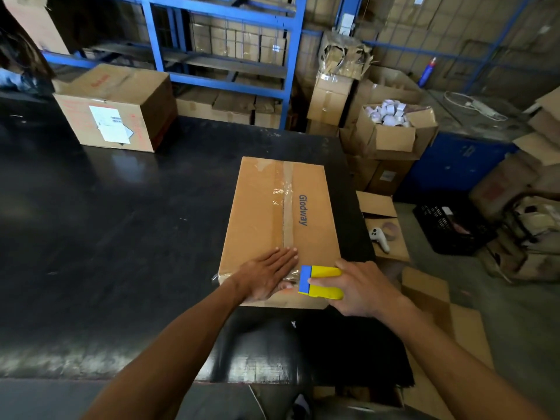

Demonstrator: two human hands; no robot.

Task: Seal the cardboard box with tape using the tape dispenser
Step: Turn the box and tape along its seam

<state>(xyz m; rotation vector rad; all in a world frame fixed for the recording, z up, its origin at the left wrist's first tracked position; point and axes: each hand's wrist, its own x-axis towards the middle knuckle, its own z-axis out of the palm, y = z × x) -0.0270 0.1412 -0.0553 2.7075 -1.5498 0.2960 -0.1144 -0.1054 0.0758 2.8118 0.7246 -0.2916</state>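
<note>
My left hand (266, 275) lies flat, fingers spread, on the cardboard box (278, 225); at its 3 o'clock, my right hand (360, 287) grips the tape dispenser (321, 281).

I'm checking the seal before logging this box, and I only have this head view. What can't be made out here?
- Near end of the tape seam: covered by the left hand and the tape dispenser.
- Tape roll: hidden by the right hand.
- Box sides and bottom: out of sight from above.
- Label on the far box: too small and blurred to read.
</note>
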